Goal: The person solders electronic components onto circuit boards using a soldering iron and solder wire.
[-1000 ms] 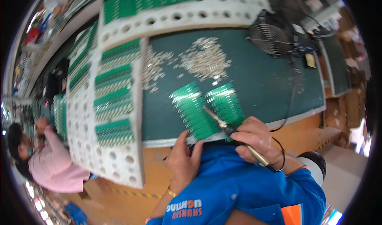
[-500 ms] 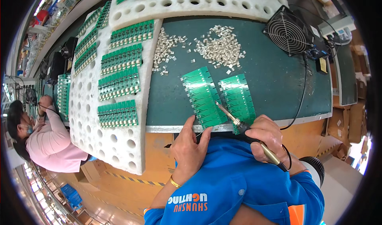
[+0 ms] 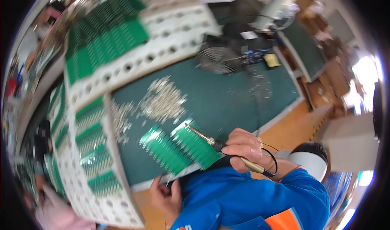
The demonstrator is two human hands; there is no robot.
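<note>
- R hand (image 3: 245, 148), right of ctr: fingers curled tight round the handle of a soldering iron (image 3: 206, 136), which slants up-left.
- Iron's tip is over the top end of the R green board (image 3: 197, 146), mid-frame; can't tell if it's touching.
- Black cord (image 3: 276, 163) loops off the handle's back end, just beside the R wrist.
- L hand (image 3: 166, 195), bottom ctr-left, at the table's near edge: thumb & forefinger apart, a thin pale strand showing btwn them; can't tell if it's gripped.
- L green board (image 3: 164, 148) lies alongside the R one, narrow gap btwn, both slanted, lower ends by the table edge.
- Dark green table (image 3: 239, 104) fills mid-frame.
- Big heap of small metal bits (image 3: 162, 100) just above the boards; smaller heap (image 3: 120, 122) to its left, beside the foam.
- White foam slab w/ holes (image 3: 118, 207), lower left: column of 4 green strips (image 3: 93, 140), more further left.
- 2nd foam slab (image 3: 178, 45), upper left, carries a green sheet (image 3: 109, 43).
- Black fan (image 3: 221, 59), upper ctr; yellow note (image 3: 272, 60) to its right.
- Co-worker's pink sleeve (image 3: 57, 209), bottom left, blurred.
</note>
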